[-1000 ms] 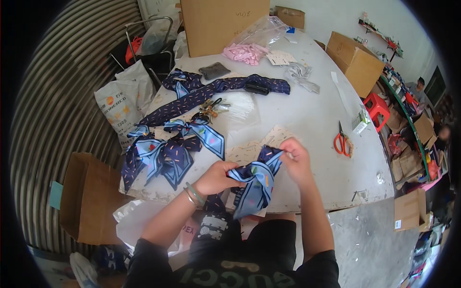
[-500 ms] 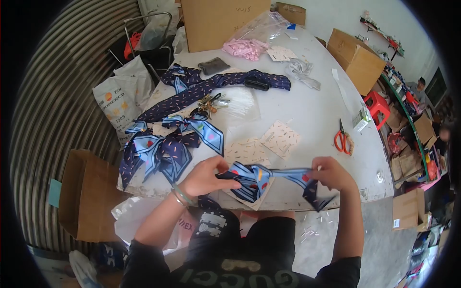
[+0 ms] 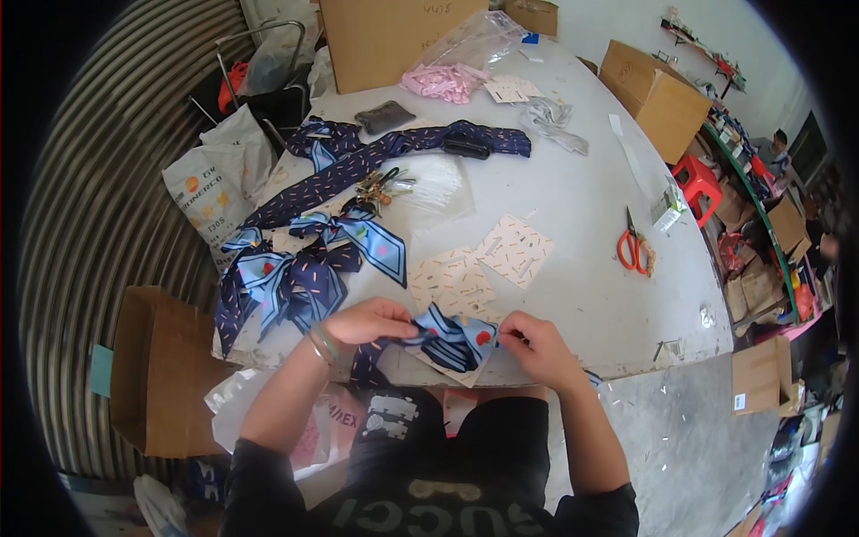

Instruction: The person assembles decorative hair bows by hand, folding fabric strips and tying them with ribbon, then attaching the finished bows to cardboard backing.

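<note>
The L hand [image 3: 371, 320] is pinching the left part of the blue scarf [image 3: 455, 338] btwn thumb and fingers; the R hand [image 3: 540, 351] pinches its right part, also w/ thumb and fingertips. The scarf is bunched btwn both hands, at the near edge of the table [image 3: 586, 286], in front of the person. One dark tail hangs below the L wrist. Just beyond are two patterned cards [image 3: 516, 251], the left one partly under the other. On the left side lies a pile of similar scarves [image 3: 291, 273], w/ keys [image 3: 379, 190] near its far side. Orange-handled scissors [image 3: 633, 251] are on the right, well apart from the R hand.
</note>
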### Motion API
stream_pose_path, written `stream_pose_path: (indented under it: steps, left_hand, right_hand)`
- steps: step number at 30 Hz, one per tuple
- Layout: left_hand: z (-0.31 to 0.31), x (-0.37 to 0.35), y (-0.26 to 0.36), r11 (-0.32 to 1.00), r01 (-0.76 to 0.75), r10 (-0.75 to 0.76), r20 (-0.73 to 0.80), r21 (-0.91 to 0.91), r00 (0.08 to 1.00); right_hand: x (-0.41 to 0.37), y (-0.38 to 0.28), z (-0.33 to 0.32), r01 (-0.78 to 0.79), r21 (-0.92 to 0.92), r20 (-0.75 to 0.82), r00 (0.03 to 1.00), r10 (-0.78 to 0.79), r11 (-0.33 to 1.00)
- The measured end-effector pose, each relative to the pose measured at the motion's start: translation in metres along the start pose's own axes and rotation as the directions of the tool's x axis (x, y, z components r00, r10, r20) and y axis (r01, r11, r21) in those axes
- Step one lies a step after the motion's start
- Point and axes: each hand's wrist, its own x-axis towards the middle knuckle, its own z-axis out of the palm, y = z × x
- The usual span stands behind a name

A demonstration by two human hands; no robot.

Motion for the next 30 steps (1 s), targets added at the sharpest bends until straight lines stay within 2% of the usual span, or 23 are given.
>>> stream_pose_path:
  steps: [2, 5, 6, 8, 9, 10, 11, 13, 14, 17, 18, 19, 21, 23, 24, 27, 28, 30]
  left_hand:
    - [-0.004, -0.005, 0.007, 0.998, -0.026, 0.021, -0.098, -0.049, 0.995]
    - [-0.019, -0.015, -0.003, 0.995, -0.098, 0.096, -0.161, -0.009, 0.982]
    - [-0.02, -0.024, 0.002, 0.985, -0.142, 0.159, -0.205, 0.095, 0.966]
    - [-0.023, -0.042, 0.001, 0.99, -0.103, 0.121, -0.198, 0.1, 0.973]
    - [-0.025, -0.049, -0.003, 0.992, -0.081, 0.1, -0.195, 0.101, 0.976]
    - [-0.03, -0.051, -0.014, 0.991, -0.123, 0.126, -0.044, 0.056, 0.991]
    - [-0.02, -0.051, -0.009, 0.991, -0.116, 0.118, -0.039, 0.067, 0.992]
    - [0.007, -0.046, 0.003, 0.991, -0.102, 0.106, -0.034, 0.09, 0.994]
    - [0.009, -0.04, 0.006, 0.99, 0.038, -0.03, -0.055, 0.139, 0.998]
    - [0.021, -0.016, 0.003, 0.92, -0.086, 0.131, -0.091, 0.383, 0.987]
    - [0.023, -0.014, 0.011, 0.905, -0.109, 0.14, -0.045, 0.412, 0.989]
    - [0.021, -0.009, 0.006, 0.793, -0.272, 0.343, -0.029, 0.545, 0.939]
    - [0.016, 0.002, -0.004, 0.433, -0.501, 0.678, 0.096, 0.749, 0.729]
    - [0.018, -0.002, -0.006, 0.777, -0.334, 0.435, -0.071, 0.533, 0.898]
    - [0.02, -0.005, -0.004, 0.894, -0.216, 0.283, -0.122, 0.392, 0.951]
    - [0.034, -0.015, -0.009, 0.984, -0.107, 0.127, -0.143, 0.14, 0.982]
    - [0.047, -0.025, 0.005, 0.999, 0.051, -0.05, -0.13, 0.002, 0.99]
    - [0.064, -0.025, -0.004, 1.0, 0.017, -0.014, -0.135, 0.02, 0.991]
  right_hand:
    - [0.0, -0.003, 0.006, -0.226, 0.36, 0.036, 0.973, 0.228, 0.905]
    - [-0.002, -0.005, -0.005, -0.344, 0.186, 0.151, 0.936, 0.319, 0.921]
    - [-0.004, -0.006, -0.013, -0.386, 0.072, 0.186, 0.911, 0.367, 0.92]
    - [-0.01, -0.007, -0.031, -0.448, -0.159, 0.24, 0.847, 0.474, 0.88]
    - [-0.012, -0.005, -0.033, -0.427, -0.167, 0.211, 0.865, 0.455, 0.889]
    - [-0.017, -0.003, -0.033, -0.409, -0.175, 0.182, 0.881, 0.438, 0.896]
    - [-0.021, -0.003, -0.032, -0.391, -0.184, 0.153, 0.895, 0.42, 0.902]
    - [-0.024, -0.01, -0.015, -0.314, -0.092, 0.149, 0.934, 0.325, 0.945]
    - [-0.024, -0.016, -0.004, -0.272, -0.045, 0.144, 0.95, 0.276, 0.961]
    - [-0.026, -0.014, 0.03, -0.064, -0.171, -0.16, 0.986, 0.036, 0.983]
    - [-0.026, -0.021, 0.034, -0.096, -0.08, -0.203, 0.976, 0.078, 0.992]
    - [-0.025, -0.022, 0.037, -0.19, 0.099, -0.157, 0.966, 0.204, 0.977]
    - [-0.025, -0.019, 0.044, -0.375, 0.429, -0.002, 0.909, 0.416, 0.822]
    - [-0.02, -0.012, 0.045, -0.347, 0.34, -0.044, 0.922, 0.384, 0.874]
    - [-0.016, -0.01, 0.044, -0.33, 0.292, -0.063, 0.93, 0.362, 0.898]
    - [-0.006, -0.005, 0.041, -0.078, 0.128, -0.32, 0.94, 0.116, 0.989]
    - [0.0, -0.009, 0.037, 0.001, 0.046, -0.347, 0.938, 0.015, 0.999]
    - [0.007, -0.018, 0.028, 0.145, -0.124, -0.375, 0.909, -0.182, 0.982]
